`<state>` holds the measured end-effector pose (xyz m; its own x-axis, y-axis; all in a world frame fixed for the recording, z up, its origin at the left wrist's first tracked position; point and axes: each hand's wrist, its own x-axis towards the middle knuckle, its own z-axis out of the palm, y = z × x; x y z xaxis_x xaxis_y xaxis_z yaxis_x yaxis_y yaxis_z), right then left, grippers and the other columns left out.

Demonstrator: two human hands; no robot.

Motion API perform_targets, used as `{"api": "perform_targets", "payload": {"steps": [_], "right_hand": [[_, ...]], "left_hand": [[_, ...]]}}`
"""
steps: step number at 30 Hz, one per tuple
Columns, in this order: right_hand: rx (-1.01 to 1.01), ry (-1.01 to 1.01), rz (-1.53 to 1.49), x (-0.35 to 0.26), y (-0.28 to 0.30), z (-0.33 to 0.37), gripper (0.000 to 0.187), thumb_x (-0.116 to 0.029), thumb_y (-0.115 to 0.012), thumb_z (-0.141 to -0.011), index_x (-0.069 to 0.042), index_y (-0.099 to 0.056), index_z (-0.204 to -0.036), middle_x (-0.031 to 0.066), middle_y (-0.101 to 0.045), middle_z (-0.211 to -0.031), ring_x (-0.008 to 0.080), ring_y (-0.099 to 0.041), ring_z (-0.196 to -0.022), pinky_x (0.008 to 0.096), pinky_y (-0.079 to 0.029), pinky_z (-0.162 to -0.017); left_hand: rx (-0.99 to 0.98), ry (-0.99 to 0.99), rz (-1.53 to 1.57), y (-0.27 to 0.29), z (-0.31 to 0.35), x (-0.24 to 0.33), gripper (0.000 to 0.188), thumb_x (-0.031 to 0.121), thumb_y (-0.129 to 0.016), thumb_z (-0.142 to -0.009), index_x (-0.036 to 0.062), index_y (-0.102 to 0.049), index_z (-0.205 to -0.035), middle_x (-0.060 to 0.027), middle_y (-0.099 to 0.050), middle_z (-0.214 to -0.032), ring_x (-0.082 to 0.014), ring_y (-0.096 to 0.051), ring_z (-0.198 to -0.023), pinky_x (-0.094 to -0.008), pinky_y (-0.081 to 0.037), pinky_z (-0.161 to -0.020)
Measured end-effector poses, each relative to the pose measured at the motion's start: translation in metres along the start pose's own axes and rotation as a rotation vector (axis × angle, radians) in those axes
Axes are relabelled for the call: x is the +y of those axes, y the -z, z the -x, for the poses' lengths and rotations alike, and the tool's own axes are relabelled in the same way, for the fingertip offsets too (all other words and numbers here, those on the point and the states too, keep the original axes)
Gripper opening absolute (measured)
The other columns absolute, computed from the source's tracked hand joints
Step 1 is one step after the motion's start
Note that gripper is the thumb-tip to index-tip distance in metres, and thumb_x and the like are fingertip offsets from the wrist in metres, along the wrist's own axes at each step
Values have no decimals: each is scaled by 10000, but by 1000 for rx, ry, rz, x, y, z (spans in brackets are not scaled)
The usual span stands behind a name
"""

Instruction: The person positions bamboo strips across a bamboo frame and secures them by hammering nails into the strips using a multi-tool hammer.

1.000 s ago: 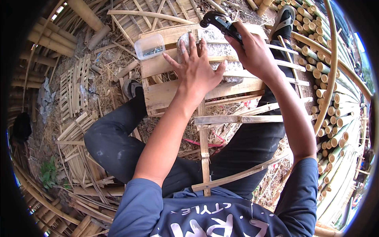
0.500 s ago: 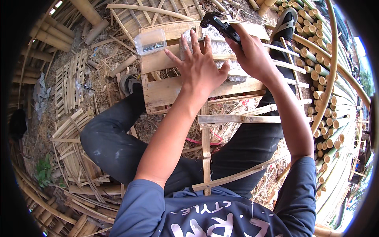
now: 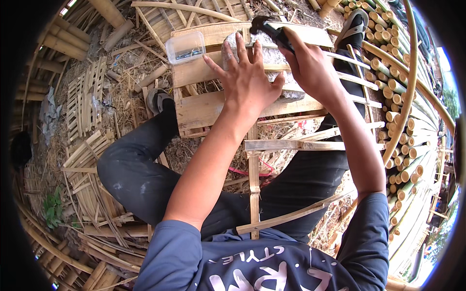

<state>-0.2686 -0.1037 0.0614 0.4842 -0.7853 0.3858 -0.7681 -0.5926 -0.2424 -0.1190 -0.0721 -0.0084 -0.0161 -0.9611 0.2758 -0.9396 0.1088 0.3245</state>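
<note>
My right hand [image 3: 313, 70] is closed around the handle of a black claw hammer [image 3: 273, 34]. The hammer head hovers near the far edge of the bamboo slat frame, just right of my left fingertips. My left hand [image 3: 250, 87] lies palm down with its fingers spread, over the bamboo slats [image 3: 201, 111] and a rough grey stone block [image 3: 275, 58] among them. What lies under the palm is hidden. Left of that hand, a clear plastic box [image 3: 170, 51] holding several nails [image 3: 191, 53] rests on the slats.
Thin bamboo strips [image 3: 310, 145] cross over my legs toward the right. Cut bamboo poles [image 3: 400, 145] are stacked at the right. Loose slats [image 3: 92, 194] and a lattice piece [image 3: 87, 99] lie on the straw-covered ground at left. A curved pole [image 3: 410, 72] arches up the right side.
The hammer head has tilted and dropped slightly toward the slats, with my right hand moving a little. My left hand has stayed nearly in place.
</note>
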Motion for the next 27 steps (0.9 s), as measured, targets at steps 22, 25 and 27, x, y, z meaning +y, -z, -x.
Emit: {"api": "perform_targets", "payload": {"steps": [22,25,27], "right_hand": [[290,-11,-185,-5,-19,3,400,-159,-633,-980,-48,-511,-1344,251,-654,-703,467,-658,-687,521,-492,-601],[50,-34,-97,0,-14,-2,367,-147,-624,-983,-43,-526,-1321,244,-668,-732,459,-664,-686,515,-492,-604],[142,5,-124,-3,-14,1,360,-148,-620,-985,-38,-526,-1315,244,-668,-729,459,-664,-686,516,-492,-604]], "left_hand": [[-32,27,-39,0,3,1,916,609,-582,-885,107,-304,-1598,-247,-160,-1667,-485,-188,-1518,-801,-64,-1131],[-22,37,-35,-1,-1,2,911,619,-577,-887,127,-300,-1602,-238,-157,-1671,-488,-192,-1515,-798,-56,-1135],[-33,34,-46,-1,1,1,915,621,-576,-887,128,-295,-1604,-242,-153,-1671,-490,-191,-1515,-798,-54,-1135]]}}
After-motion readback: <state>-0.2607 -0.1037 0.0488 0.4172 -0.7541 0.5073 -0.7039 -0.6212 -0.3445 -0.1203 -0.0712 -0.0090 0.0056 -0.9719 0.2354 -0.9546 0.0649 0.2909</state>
